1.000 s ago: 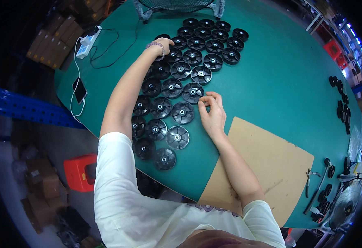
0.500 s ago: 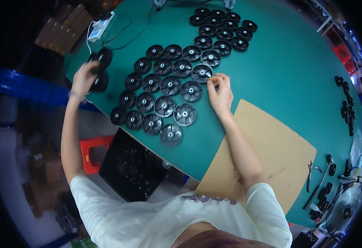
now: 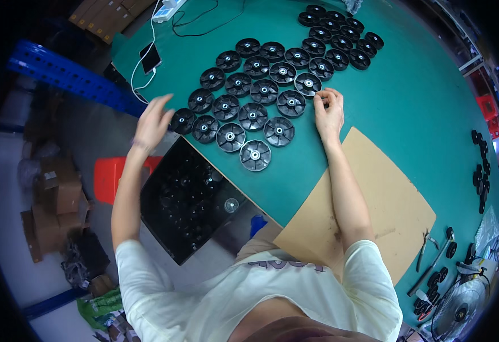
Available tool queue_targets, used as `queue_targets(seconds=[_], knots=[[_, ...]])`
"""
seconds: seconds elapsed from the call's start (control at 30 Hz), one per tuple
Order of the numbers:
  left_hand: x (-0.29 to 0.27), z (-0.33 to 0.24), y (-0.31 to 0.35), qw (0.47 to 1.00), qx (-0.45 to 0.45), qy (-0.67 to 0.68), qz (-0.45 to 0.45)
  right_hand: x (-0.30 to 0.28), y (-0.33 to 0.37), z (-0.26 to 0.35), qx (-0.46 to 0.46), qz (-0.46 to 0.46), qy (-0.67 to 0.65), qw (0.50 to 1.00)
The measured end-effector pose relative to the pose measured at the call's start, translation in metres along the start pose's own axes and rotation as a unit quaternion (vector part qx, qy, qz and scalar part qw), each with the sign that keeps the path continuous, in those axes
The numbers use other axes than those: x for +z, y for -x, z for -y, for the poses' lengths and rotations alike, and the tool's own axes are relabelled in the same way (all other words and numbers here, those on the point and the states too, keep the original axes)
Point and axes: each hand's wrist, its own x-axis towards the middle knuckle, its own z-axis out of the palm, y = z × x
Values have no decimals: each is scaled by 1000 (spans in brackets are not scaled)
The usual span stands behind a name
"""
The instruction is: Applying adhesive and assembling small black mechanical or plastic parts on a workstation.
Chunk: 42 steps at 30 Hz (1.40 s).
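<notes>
Black spoked wheels [image 3: 252, 116] with metal hubs lie flat in slanting rows on the green table [image 3: 386, 108]. My left hand [image 3: 154, 124] hovers at the table's left edge, fingers apart and holding nothing visible. Its thumb is close beside the endmost wheel [image 3: 182, 121]; whether they touch I cannot tell. My right hand [image 3: 329, 117] is at the right side of the rows, fingers curled in toward the thumb, next to a pale-rimmed wheel [image 3: 308, 84]. Anything between those fingertips is hidden.
Below the table edge stands a black bin [image 3: 167, 228] with wheels inside, by a red stool [image 3: 108, 179]. A phone [image 3: 150, 58] with a white cable lies far left. Cardboard [image 3: 383, 199], pliers [image 3: 423, 251] and a fan [image 3: 460, 313] are to the right.
My left hand has come away from the dark wheels it was at on the left; they no longer show there, and the phone does. The view has shifted. My right hand stays by the rows.
</notes>
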Motion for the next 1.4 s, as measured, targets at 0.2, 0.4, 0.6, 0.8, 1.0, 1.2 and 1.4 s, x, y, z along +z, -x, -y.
queue_targets(seconds=[0.2, 0.4, 0.6, 0.8, 1.0, 1.2, 1.4], knots=[[94, -38, -141, 994, 83, -54, 41, -2, -2, -3, -12, -8, 2, 1000], [127, -56, -189, 991, 48, -81, 93, -3, -1, 0, -3, -5, -2, 1000], [136, -75, -200, 972, 108, -151, 145, -4, -2, 2, 7, -1, -6, 1000], [94, -50, -200, 990, 74, -119, 24, -2, 0, 3, 1, 9, -18, 1000], [-33, 11, -49, 995, 87, -40, -20, -1, -1, 2, -13, 0, 2, 1000], [-18, 73, 137, 979, -145, -49, 137, -3, -5, -2, -8, 6, -6, 1000], [5, 38, 112, 996, -69, -64, -11, 0, -1, -3, -6, 15, 4, 1000]])
